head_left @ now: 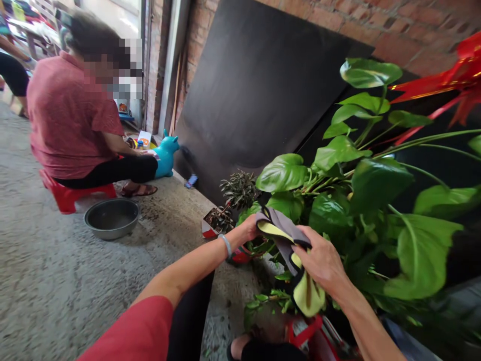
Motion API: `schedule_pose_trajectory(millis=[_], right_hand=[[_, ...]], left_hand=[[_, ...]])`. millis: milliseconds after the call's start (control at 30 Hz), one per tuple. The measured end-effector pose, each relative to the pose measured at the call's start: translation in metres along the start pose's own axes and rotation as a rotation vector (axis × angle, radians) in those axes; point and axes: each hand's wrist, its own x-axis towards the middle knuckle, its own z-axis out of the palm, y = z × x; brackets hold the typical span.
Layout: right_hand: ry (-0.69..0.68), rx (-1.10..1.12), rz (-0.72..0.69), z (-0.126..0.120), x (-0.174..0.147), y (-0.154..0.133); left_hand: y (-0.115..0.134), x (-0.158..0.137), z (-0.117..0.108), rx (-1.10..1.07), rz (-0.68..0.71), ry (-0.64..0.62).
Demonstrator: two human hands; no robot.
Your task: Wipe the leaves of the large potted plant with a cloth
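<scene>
Between my two hands is a cleaning cloth (280,225), grey on one face and yellow-green on the other, with black edging. My left hand (251,229), with a bangle at its wrist, grips the cloth's upper left end; its fingertips are partly hidden. My right hand (319,258) pinches the folded middle of it, and a yellow-green end hangs below. Large glossy leaves of a potted plant (353,190) spread just behind and to the right of both hands. A smaller dark-leaved plant (240,189) stands beyond my left hand.
A person (75,110) sits on a red stool (77,193) at left, near a grey basin (112,233). A turquoise animal figure (165,156) stands by a leaning black board (255,85). A red ribbon (447,77) hangs at upper right.
</scene>
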Motion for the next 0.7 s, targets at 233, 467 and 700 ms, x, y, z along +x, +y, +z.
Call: schedule_pose_trajectory(millis=[233,467,700], right_hand=[[0.25,0.042,0.223,-0.029,-0.019,0.039],[0.029,0.177,0.27,0.029,-0.052,0.049],[0.372,0.169,0.491,0.023,-0.041,0.051]], left_hand=[[-0.013,-0.009,-0.014,0.037,-0.06,0.019],[-0.021,-0.011,-0.03,0.058,0.039,0.334],[-0.041,0.007,-0.031,0.093,-0.015,0.303]])
